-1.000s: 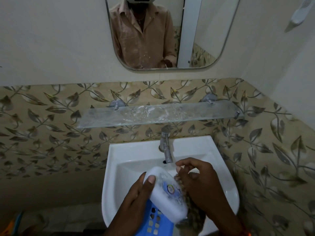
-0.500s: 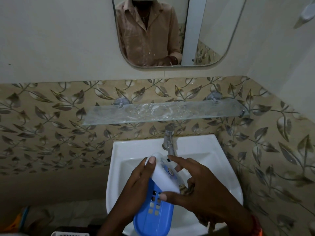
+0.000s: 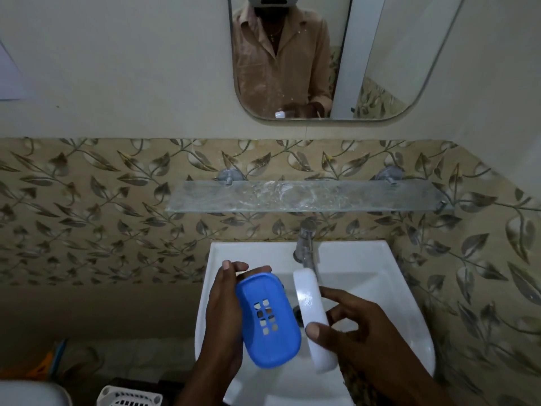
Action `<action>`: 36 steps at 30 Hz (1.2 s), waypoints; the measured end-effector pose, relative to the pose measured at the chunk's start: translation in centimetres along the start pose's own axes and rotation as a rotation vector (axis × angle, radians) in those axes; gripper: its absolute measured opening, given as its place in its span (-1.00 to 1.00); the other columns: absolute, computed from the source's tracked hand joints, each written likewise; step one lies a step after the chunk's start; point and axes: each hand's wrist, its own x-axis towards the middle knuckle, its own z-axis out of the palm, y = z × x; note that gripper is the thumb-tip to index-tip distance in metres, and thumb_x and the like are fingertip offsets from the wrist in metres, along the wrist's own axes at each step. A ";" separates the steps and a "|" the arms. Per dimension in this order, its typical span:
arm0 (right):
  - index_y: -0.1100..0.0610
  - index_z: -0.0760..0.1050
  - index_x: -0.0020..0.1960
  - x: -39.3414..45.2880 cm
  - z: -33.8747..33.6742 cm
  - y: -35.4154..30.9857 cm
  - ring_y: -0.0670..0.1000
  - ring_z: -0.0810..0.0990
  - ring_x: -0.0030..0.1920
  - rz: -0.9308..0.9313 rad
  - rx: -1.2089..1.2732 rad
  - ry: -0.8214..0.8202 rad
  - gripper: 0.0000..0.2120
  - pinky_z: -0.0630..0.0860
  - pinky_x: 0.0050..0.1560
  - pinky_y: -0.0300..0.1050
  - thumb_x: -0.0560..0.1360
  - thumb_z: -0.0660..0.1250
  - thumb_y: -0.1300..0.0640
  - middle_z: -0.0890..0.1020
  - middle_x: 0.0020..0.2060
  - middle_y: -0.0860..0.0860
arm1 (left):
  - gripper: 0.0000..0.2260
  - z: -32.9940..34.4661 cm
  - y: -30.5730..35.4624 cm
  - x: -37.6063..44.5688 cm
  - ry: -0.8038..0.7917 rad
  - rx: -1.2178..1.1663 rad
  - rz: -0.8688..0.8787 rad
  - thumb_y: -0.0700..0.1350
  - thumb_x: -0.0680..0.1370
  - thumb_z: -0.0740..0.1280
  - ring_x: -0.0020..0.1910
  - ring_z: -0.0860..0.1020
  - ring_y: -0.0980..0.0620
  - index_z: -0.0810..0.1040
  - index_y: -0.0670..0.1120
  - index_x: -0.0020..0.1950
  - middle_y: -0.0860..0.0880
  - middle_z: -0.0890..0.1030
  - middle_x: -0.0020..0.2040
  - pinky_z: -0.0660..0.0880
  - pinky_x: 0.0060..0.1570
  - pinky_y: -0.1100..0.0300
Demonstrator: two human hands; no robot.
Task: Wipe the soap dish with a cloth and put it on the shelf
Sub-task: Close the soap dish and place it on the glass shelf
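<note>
Over the white sink (image 3: pixel 380 288), the soap dish is in two separate parts. The left hand (image 3: pixel 222 312) grasps the blue slotted tray (image 3: pixel 268 320) from its 9 o'clock side. The right hand (image 3: pixel 351 326) pinches the white cover (image 3: pixel 311 315), standing on edge at the tray's 3 o'clock. The glass shelf (image 3: pixel 307 197) is at 12 o'clock, well apart.
</note>
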 end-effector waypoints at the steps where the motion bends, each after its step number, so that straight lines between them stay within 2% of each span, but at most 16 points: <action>1: -0.23 0.55 0.25 -0.2 0.3 0.1 -0.08 0.71 -0.11 -0.005 -0.008 -0.003 -0.31 0.65 -0.15 -0.19 0.14 0.59 -0.30 0.68 -0.23 0.00 | -0.66 0.1 -0.1 0.0 0.018 0.002 0.017 0.22 0.61 0.15 0.03 0.69 -0.24 0.57 0.02 -0.01 -0.17 0.75 0.08 0.57 0.17 -0.20; 4: -0.30 0.55 0.22 -0.5 1.2 0.7 -0.05 0.70 -0.10 -0.025 -0.012 0.027 -0.28 0.69 -0.15 -0.13 0.07 0.60 -0.30 0.65 -0.22 -0.01 | -0.71 0.4 -0.9 -0.1 0.075 -0.027 0.003 0.15 0.64 0.18 0.01 0.71 -0.21 0.58 0.00 0.07 -0.16 0.75 0.05 0.59 0.17 -0.22; 6: -0.29 0.52 0.25 -0.4 1.6 1.0 -0.06 0.69 -0.06 -0.027 -0.051 0.041 -0.18 0.69 -0.13 -0.12 0.01 0.59 -0.36 0.65 -0.18 -0.06 | -0.69 0.9 -1.0 -0.5 0.081 -0.050 -0.064 0.11 0.65 0.21 -0.14 0.71 -0.16 0.60 -0.09 0.09 -0.14 0.77 -0.09 0.64 0.02 -0.12; 8: -0.26 0.47 0.32 -0.3 1.8 1.2 -0.09 0.66 0.00 -0.011 -0.136 0.046 -0.10 0.68 -0.06 -0.15 -0.01 0.54 -0.42 0.65 -0.13 -0.11 | -0.64 1.2 -1.1 -0.9 0.081 -0.047 -0.154 0.12 0.64 0.23 -0.20 0.66 -0.17 0.59 -0.18 0.06 -0.16 0.74 -0.22 0.61 -0.05 -0.06; 11: -0.22 0.45 0.36 0.0 2.0 1.3 -0.10 0.64 0.00 0.008 -0.195 0.055 -0.08 0.66 0.02 -0.12 0.02 0.47 -0.43 0.63 -0.15 -0.16 | -0.51 1.0 -1.4 -0.7 0.039 -0.066 -0.280 0.18 0.61 0.26 -0.06 0.64 -0.29 0.62 -0.26 0.11 -0.33 0.70 -0.05 0.57 0.14 -0.21; 14: -0.21 0.43 0.37 0.1 2.3 1.4 -0.14 0.63 0.01 0.035 -0.239 0.020 -0.09 0.64 0.10 -0.15 0.05 0.47 -0.41 0.61 -0.15 -0.21 | -0.48 0.5 -2.0 -0.1 0.023 -0.083 -0.379 0.22 0.58 0.28 0.14 0.63 -0.38 0.67 -0.23 0.16 -0.36 0.70 0.07 0.51 0.25 -0.32; 18: -0.18 0.42 0.37 0.4 2.6 1.8 -0.28 0.60 -0.05 0.046 -0.272 -0.003 -0.26 0.53 -0.01 -0.45 0.24 0.58 -0.22 0.60 -0.10 -0.27 | -0.44 0.0 -3.2 0.6 0.001 -0.111 -0.472 0.25 0.54 0.31 0.22 0.59 -0.41 0.66 -0.22 0.20 -0.37 0.67 0.16 0.48 0.28 -0.35; 21: -0.15 0.40 0.39 0.6 3.1 2.6 -0.23 0.59 -0.02 0.054 -0.307 0.001 -0.24 0.46 -0.03 -0.50 0.26 0.56 -0.24 0.60 0.03 -0.27 | -0.42 -0.4 -3.6 0.9 -0.017 -0.160 -0.519 0.25 0.51 0.34 0.25 0.57 -0.42 0.66 -0.26 0.18 -0.40 0.65 0.18 0.45 0.32 -0.35; 24: -0.18 0.43 0.35 0.8 3.3 3.2 -0.26 0.60 -0.05 0.068 -0.277 0.025 -0.25 0.51 -0.14 -0.48 0.22 0.56 -0.27 0.60 -0.03 -0.32 | -0.46 -0.8 -3.7 1.2 -0.045 -0.193 -0.549 0.21 0.51 0.36 0.24 0.58 -0.40 0.67 -0.27 0.13 -0.38 0.67 0.14 0.46 0.31 -0.32; 27: -0.21 0.48 0.31 1.0 3.3 3.4 -0.35 0.57 -0.03 0.066 -0.211 0.036 -0.28 0.58 -0.10 -0.39 0.19 0.58 -0.25 0.65 -0.07 -0.29 | -0.44 -1.0 -3.6 1.5 -0.090 -0.248 -0.562 0.18 0.53 0.38 0.28 0.57 -0.37 0.62 -0.29 0.24 -0.37 0.63 0.23 0.46 0.33 -0.29; 29: -0.21 0.49 0.32 1.2 3.2 3.1 -0.26 0.61 -0.06 0.072 -0.184 0.074 -0.27 0.60 -0.08 -0.33 0.18 0.59 -0.25 0.65 -0.12 -0.26 | -0.40 -0.8 -3.3 1.5 -0.126 -0.255 -0.536 0.18 0.53 0.38 0.29 0.56 -0.37 0.57 -0.30 0.32 -0.38 0.59 0.30 0.50 0.29 -0.29; 31: -0.17 0.46 0.36 1.5 3.1 2.7 -0.19 0.62 -0.06 0.081 -0.179 0.104 -0.23 0.53 -0.16 -0.39 0.20 0.59 -0.24 0.62 -0.11 -0.23 | -0.36 -0.5 -3.1 1.6 -0.175 -0.257 -0.503 0.21 0.53 0.37 0.30 0.55 -0.38 0.56 -0.31 0.33 -0.38 0.57 0.32 0.49 0.30 -0.30; 33: -0.13 0.45 0.38 1.9 3.1 2.1 -0.17 0.62 -0.08 0.076 -0.192 0.123 -0.23 0.52 -0.22 -0.40 0.22 0.58 -0.24 0.59 -0.10 -0.23 | -0.39 -0.2 -3.0 1.4 -0.211 -0.274 -0.475 0.24 0.53 0.35 0.25 0.59 -0.37 0.63 -0.29 0.26 -0.37 0.61 0.26 0.48 0.31 -0.27; 36: -0.11 0.50 0.33 2.7 3.0 1.4 -0.17 0.64 -0.10 0.031 -0.194 0.139 -0.28 0.58 -0.24 -0.39 0.22 0.58 -0.25 0.63 -0.08 -0.24 | -0.44 0.7 -3.2 1.0 -0.254 -0.291 -0.445 0.28 0.53 0.27 0.03 0.71 -0.30 0.76 -0.18 0.03 -0.33 0.69 0.14 0.59 0.15 -0.19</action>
